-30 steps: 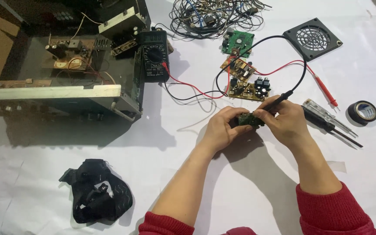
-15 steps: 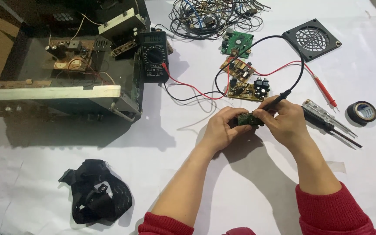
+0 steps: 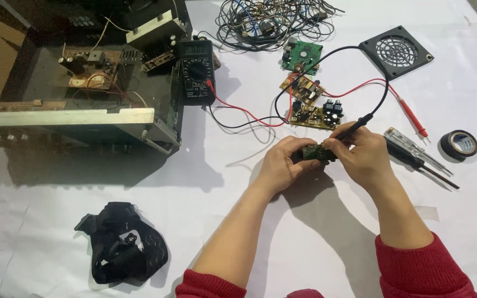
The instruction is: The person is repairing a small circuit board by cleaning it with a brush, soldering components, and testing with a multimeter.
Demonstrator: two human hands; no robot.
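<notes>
The bench (image 3: pixel 56 221) is covered in matt white paper or cloth, faintly creased. At near left lies a black fabric strap bundle (image 3: pixel 120 251). The far-right fan grille (image 3: pixel 396 52) looks like matt black plastic, and the tape roll (image 3: pixel 462 144) is glossy.

Left hand (image 3: pixel 282 165) grips a small green circuit board (image 3: pixel 317 153) above the tabletop (image 3: pixel 194 221). Right hand (image 3: pixel 362 157) holds a black multimeter probe (image 3: pixel 354 126) against the board.

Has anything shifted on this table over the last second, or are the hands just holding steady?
Nothing has visibly changed. The left hand still holds the small circuit board, and the right hand still keeps the black probe against it. The multimeter and tape roll lie where they were.
</notes>
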